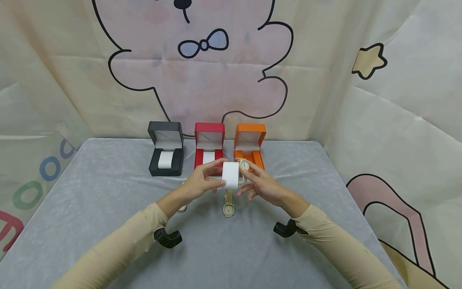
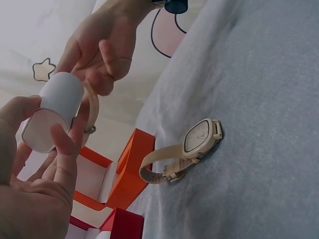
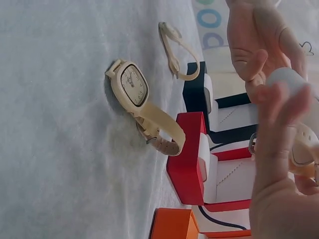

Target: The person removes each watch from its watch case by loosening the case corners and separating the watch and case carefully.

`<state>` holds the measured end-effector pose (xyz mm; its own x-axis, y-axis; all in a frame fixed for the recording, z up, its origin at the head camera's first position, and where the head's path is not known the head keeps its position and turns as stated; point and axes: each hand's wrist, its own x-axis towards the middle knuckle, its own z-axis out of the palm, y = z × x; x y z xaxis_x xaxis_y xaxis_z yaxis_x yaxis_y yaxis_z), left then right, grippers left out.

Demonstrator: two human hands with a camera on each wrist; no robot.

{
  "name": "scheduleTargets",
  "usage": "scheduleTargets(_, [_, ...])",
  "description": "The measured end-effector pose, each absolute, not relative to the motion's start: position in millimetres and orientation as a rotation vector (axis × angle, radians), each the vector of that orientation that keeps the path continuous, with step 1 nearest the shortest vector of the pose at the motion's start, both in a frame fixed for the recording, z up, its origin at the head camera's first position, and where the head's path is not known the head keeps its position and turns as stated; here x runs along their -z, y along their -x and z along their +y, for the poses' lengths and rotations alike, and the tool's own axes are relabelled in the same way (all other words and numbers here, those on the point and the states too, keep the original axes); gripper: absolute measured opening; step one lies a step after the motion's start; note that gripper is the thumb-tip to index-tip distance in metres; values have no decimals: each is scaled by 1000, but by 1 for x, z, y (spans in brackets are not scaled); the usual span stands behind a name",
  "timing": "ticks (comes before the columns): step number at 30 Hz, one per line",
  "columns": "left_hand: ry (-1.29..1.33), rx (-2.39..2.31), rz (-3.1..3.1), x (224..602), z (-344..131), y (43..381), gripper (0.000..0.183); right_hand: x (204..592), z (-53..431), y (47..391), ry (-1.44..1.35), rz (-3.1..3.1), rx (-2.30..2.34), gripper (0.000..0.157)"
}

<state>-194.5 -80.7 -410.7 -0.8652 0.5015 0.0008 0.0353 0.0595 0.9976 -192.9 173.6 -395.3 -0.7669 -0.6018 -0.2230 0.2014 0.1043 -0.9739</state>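
My left hand (image 1: 198,180) grips a white watch cushion (image 1: 230,175) by its two ends, raised over the table. Close against the cushion's right end, my right hand (image 1: 268,188) pinches a cream wristwatch (image 1: 244,165) between thumb and fingers. In the left wrist view the looped strap (image 2: 92,110) overlaps the cushion's far end. Below both hands, a second watch (image 1: 229,209) with a squarish face and beige strap lies on the table. A third watch (image 3: 172,42), mostly hidden behind my left wrist in the head view, shows in the right wrist view.
Three lidded boxes stand along the back edge: a black box (image 1: 165,126), a red box (image 1: 209,127) and an orange box (image 1: 251,127). All their lids are raised. White cushions sit in the black and red ones. Grey cloth covers the table (image 1: 108,180); printed curtains hang around it.
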Motion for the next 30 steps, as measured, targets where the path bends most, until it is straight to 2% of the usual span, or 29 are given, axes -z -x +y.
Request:
scheduleTargets(8, [-580, -1855, 2013, 412, -80, 194, 66, 393, 169, 192, 268, 1797, 1765, 58])
scheduleTargets(14, [-592, -1844, 1993, 414, -78, 195, 69, 392, 166, 193, 187, 1756, 1878, 49])
scheduleTargets(24, [-617, -1826, 2005, 414, -79, 195, 69, 386, 167, 192, 244, 1823, 1730, 54])
scheduleTargets(30, [-633, -1786, 2034, 416, -78, 195, 68, 386, 168, 191, 260, 1904, 1648, 52])
